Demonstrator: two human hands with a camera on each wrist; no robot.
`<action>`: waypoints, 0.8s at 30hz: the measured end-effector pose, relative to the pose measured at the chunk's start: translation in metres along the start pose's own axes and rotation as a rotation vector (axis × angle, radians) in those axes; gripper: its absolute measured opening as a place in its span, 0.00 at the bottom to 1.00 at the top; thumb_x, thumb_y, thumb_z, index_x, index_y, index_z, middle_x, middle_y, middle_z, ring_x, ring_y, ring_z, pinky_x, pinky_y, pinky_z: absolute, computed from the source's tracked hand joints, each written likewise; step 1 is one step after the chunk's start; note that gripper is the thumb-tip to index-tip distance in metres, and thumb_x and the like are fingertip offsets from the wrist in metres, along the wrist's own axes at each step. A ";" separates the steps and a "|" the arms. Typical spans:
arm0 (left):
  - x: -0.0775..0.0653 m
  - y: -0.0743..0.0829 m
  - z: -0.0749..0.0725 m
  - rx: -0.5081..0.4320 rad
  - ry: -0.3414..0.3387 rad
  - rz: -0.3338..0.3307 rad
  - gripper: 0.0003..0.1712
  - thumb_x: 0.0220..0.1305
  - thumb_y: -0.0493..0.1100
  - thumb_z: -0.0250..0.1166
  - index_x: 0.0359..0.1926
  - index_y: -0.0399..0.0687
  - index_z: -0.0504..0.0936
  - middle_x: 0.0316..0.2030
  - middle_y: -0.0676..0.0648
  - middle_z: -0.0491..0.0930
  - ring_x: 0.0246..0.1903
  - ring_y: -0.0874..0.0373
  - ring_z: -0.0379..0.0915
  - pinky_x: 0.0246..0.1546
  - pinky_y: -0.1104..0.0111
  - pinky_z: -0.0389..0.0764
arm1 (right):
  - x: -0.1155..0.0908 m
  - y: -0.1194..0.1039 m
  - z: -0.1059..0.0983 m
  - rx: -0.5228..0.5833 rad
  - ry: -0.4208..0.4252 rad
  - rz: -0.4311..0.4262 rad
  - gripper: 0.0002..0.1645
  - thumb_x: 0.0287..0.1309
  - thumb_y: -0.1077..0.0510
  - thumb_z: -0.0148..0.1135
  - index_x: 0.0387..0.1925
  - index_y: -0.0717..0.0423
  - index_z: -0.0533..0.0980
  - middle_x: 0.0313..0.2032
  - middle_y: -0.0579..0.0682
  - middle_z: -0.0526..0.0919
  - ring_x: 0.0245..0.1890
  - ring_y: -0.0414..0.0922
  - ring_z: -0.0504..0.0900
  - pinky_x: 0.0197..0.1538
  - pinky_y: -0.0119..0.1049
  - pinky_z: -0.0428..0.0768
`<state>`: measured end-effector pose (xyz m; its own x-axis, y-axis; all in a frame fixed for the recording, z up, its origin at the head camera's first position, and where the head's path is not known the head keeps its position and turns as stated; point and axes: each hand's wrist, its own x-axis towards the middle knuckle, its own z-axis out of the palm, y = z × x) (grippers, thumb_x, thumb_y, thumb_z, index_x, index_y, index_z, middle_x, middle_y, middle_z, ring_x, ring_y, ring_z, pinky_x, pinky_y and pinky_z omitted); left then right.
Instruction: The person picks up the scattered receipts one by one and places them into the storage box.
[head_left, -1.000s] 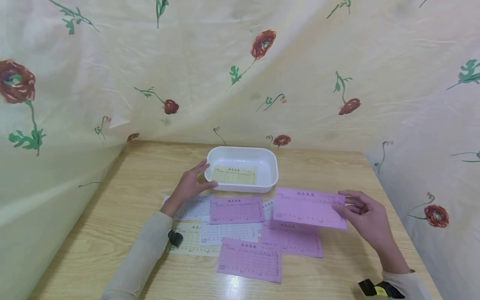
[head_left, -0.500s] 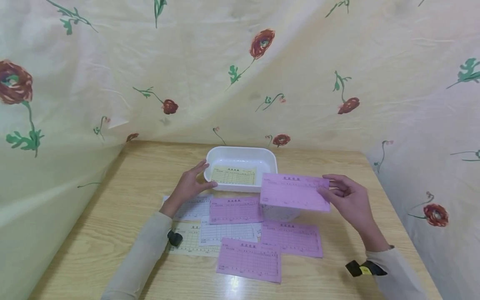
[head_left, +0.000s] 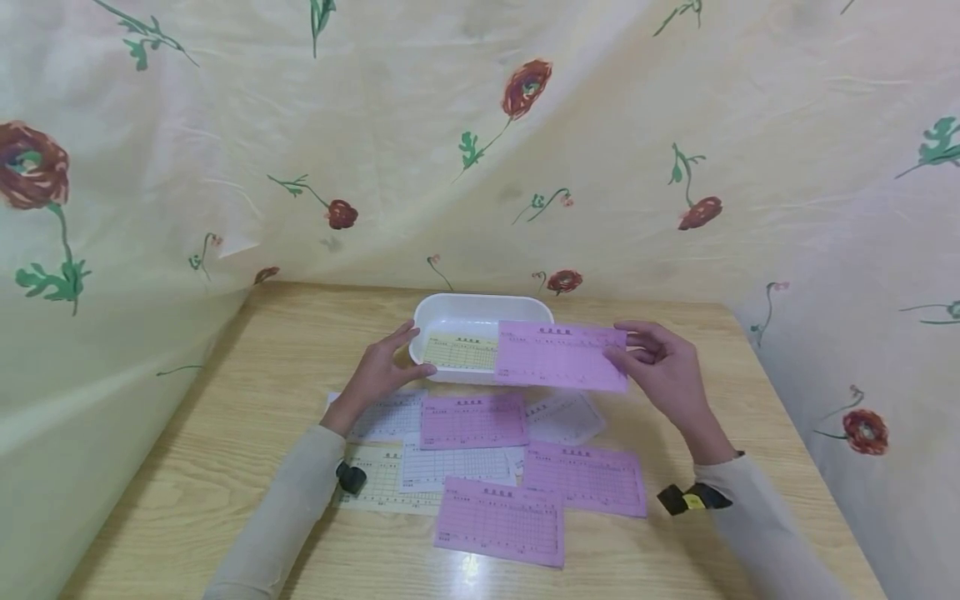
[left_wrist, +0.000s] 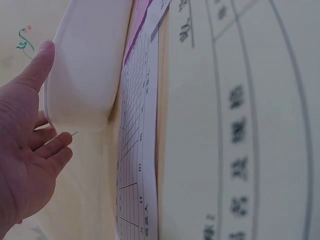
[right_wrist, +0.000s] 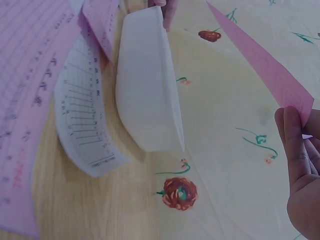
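Observation:
My right hand (head_left: pixel 666 365) pinches a pink printed form slip (head_left: pixel 561 357) by its right end. The slip is raised over the right front part of a white plastic tray (head_left: pixel 442 305) and hides that corner in the head view. In the right wrist view the pink slip (right_wrist: pixel 270 65) slants upward from thumb and fingers, apart from the tray. My left hand (head_left: pixel 381 367) holds the tray at its left front corner, thumb along the front and fingers round the left side. A yellow slip (head_left: pixel 459 352) lies inside the tray, partly covered by the raised pink one.
Before the tray, several slips overlap on the wooden table (head_left: pixel 225 450): pink slips (head_left: pixel 498 521), white slips (head_left: pixel 457 467) and a yellow slip (head_left: pixel 375 479). One white slip (head_left: pixel 564 417) with a curled end lies right of them. A flowered cloth (head_left: pixel 420 150) hangs behind the table and along its sides.
My right hand has carried the pink slip left and away from me, from above the loose slips to over the tray, uncovering the curled white slip. My left hand stays at the tray.

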<state>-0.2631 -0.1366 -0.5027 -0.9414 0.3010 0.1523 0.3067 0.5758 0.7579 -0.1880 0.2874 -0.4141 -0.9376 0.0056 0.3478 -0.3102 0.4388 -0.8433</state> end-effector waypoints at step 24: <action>0.007 0.000 0.005 0.001 0.026 -0.003 0.53 0.55 0.61 0.77 0.73 0.40 0.68 0.78 0.41 0.56 0.77 0.43 0.51 0.76 0.50 0.58 | 0.065 0.027 0.061 0.098 -0.031 0.019 0.26 0.58 0.62 0.75 0.57 0.65 0.79 0.49 0.66 0.85 0.39 0.33 0.86 0.42 0.25 0.86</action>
<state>-0.2693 -0.1303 -0.5046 -0.9456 0.2795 0.1666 0.3042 0.5776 0.7575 -0.2671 0.2449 -0.4396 -0.9475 -0.0155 0.3193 -0.3044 0.3486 -0.8865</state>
